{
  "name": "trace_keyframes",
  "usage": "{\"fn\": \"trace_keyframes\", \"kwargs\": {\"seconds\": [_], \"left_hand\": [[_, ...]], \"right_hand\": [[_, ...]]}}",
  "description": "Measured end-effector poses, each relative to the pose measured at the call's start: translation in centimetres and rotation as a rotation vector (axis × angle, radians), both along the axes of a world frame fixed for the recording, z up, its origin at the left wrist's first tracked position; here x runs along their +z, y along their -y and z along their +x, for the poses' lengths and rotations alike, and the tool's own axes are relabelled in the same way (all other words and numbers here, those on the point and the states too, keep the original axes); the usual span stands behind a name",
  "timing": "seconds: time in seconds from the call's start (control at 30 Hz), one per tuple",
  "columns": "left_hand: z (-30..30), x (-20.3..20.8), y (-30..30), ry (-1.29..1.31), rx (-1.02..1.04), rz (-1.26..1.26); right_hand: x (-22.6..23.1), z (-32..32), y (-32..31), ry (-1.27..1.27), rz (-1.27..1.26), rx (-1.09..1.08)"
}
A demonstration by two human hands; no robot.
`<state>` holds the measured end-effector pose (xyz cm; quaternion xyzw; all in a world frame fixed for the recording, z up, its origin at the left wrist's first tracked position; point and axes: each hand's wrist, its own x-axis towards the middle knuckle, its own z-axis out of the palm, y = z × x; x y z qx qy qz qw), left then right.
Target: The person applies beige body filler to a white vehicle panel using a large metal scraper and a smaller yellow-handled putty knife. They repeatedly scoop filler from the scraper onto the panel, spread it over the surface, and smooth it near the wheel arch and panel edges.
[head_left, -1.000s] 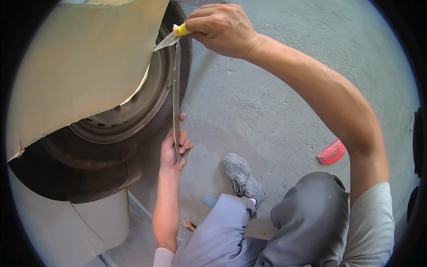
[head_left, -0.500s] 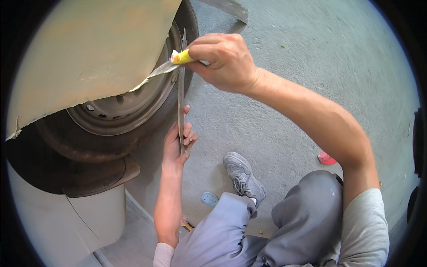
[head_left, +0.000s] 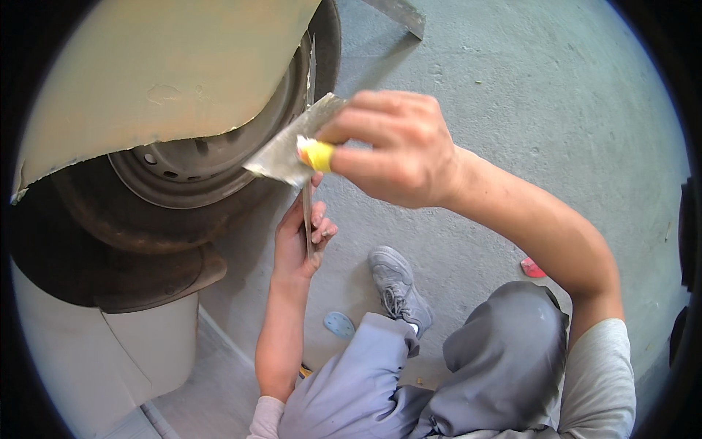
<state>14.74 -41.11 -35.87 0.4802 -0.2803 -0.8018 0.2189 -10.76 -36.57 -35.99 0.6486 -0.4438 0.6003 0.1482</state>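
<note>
In my right hand (head_left: 402,150), slightly blurred by motion, is a flat metal scraper (head_left: 279,152) with its broad face showing. A yellow covering (head_left: 316,155) with a pale smear sits at the thumb's tip. My left hand (head_left: 295,238) grips a thin flat plate (head_left: 307,223) standing almost edge-on; pale smears mark its fingers. The scraper passes in front of the plate's middle; whether they touch I cannot tell. Left of both hands is a beige car body panel (head_left: 168,66) with a patchy surface and a ragged, whitish lower edge.
Behind the panel's edge is a tyre with a steel wheel (head_left: 190,175). A dark liner and a pale lower body section (head_left: 153,344) lie below it. On the grey floor are a blue oval piece (head_left: 339,324), a red object (head_left: 532,268) and a metal bar (head_left: 398,14).
My right hand has drawn the scraper away from the panel's edge, down and toward me, and turned its broad face into view. My left hand still holds the plate upright.
</note>
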Motion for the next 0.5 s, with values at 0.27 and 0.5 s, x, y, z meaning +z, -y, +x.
{"fn": "trace_keyframes", "kwargs": {"seconds": [0.27, 0.5], "left_hand": [[-0.4, -0.3, -2.8, -0.194, 0.018, 0.087], [2.0, -1.9, -3.8, -0.140, 0.021, 0.240]], "right_hand": [[-3.7, -2.6, -2.9, -0.322, 0.008, 0.148], [-5.2, -7.4, -2.6, 0.431, 0.942, -0.090]]}}
